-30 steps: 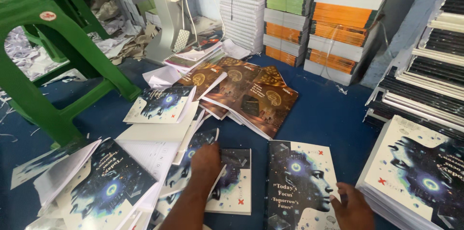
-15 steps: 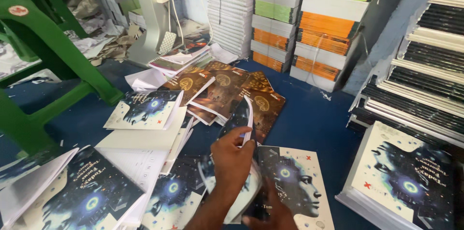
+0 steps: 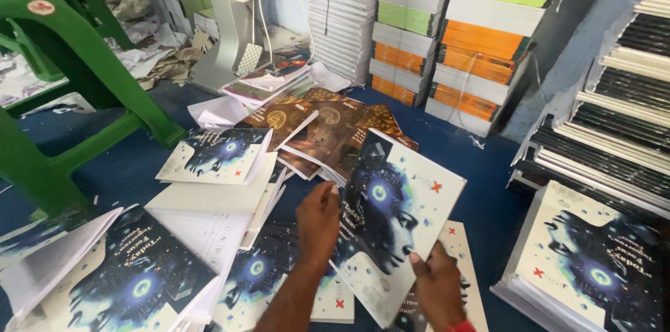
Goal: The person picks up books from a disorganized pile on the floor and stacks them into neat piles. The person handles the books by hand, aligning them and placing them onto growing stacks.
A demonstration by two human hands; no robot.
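Here, a notebook is held tilted above the floor | left hand pinching its left edge, right hand its lower edge | judged light, bendy, glossy-covered; best gripped at edges.

Both hands, left and right, gripping a raised face-cover notebook above blue floor.

A white notebook cover printed with a dark blue face and red cross; brown, gold-patterned books on blue floor; green chair; orange and green stacks behind.
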